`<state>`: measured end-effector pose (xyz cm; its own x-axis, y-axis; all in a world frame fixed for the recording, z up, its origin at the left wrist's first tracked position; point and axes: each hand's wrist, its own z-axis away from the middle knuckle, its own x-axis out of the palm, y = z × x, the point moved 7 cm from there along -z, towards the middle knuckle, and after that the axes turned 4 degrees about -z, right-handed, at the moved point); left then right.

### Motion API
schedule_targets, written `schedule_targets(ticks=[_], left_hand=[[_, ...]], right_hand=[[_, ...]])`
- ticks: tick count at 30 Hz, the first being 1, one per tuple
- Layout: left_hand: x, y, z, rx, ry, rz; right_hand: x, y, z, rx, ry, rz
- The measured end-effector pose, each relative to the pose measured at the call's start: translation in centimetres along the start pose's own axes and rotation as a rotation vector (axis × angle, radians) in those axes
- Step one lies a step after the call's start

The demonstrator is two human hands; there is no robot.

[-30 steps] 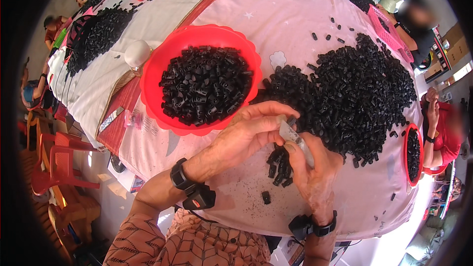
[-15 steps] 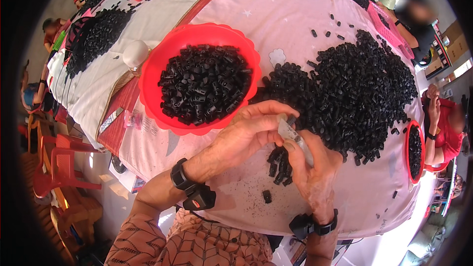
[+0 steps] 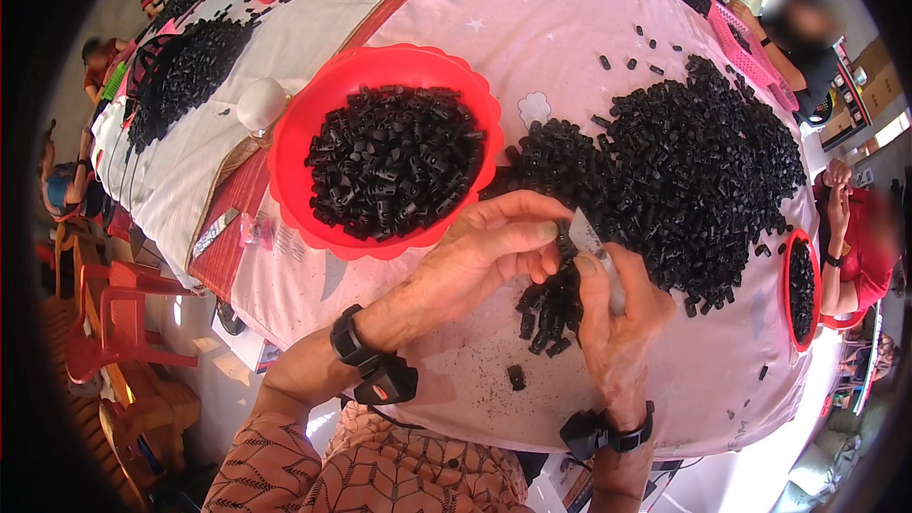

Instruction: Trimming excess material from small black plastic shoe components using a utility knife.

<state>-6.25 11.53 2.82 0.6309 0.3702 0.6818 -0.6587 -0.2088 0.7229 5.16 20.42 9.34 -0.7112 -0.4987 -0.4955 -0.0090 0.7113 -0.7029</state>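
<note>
Change: hands sit where they were a second ago, no visible shift; trimming of the same piece goes on.
Left hand (image 3: 475, 261): fingers pinched shut on a small black plastic piece (image 3: 566, 243).
Right hand (image 3: 616, 323): closed round a small blade (image 3: 591, 233), its tip at the piece.
Location: piece held above the pink tablecloth (image 3: 456, 0), between the red bowl (image 3: 294, 147) and the black pile (image 3: 693, 166).

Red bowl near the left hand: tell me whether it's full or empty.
Nearly full. The red bowl holds a mound of small black plastic pieces covering its whole bottom and reaching close to the scalloped rim.
</note>
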Motion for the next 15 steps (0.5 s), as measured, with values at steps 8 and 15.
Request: schedule_targets(ticks=[8,15], left_hand=[[-0.4,-0.1,-0.2,-0.003,0.004,-0.004],[-0.5,0.3,-0.3,0.028,0.013,-0.033]], right_hand=[[0.3,-0.5,-0.2,0.022,-0.062,0.028],[1.3,-0.7,0.2,-0.081,-0.173,0.004]])
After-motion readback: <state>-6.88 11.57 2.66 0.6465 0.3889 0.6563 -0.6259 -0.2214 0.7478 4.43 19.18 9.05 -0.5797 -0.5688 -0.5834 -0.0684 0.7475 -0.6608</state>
